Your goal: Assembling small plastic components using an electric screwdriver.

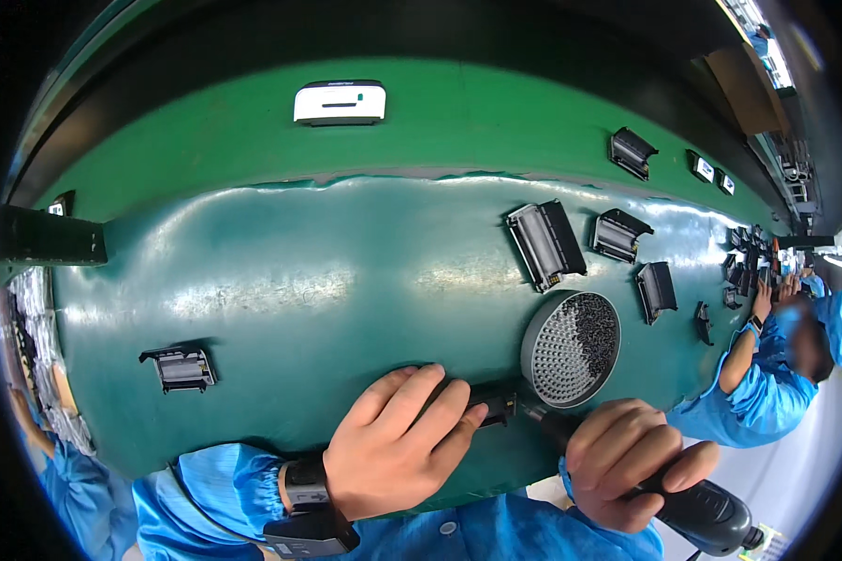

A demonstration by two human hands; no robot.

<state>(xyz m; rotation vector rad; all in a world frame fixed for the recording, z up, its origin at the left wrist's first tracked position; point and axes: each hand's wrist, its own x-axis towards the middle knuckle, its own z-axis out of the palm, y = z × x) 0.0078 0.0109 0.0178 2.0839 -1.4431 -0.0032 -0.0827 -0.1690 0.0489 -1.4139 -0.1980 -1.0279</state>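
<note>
My left hand [393,439] is closed over a black plastic housing [500,408] on the table mat, pressing it down. Most of that housing is hidden under my fingers; only its right end shows. In my right hand [627,463] I grip a black corded electric screwdriver [711,516]. Its bit points left toward the housing's exposed end, but I cannot tell if they touch. Just beyond the bit sits a round grey dimpled tray [550,369], with small dark screws [597,327] gathered on its right side.
Several black housings, one a large open housing [545,245], lie right of centre; another housing [181,367] is at the left. A white-faced device [340,103] rests on the green strip [225,122] at the back. A co-worker in blue [767,383] works at right.
</note>
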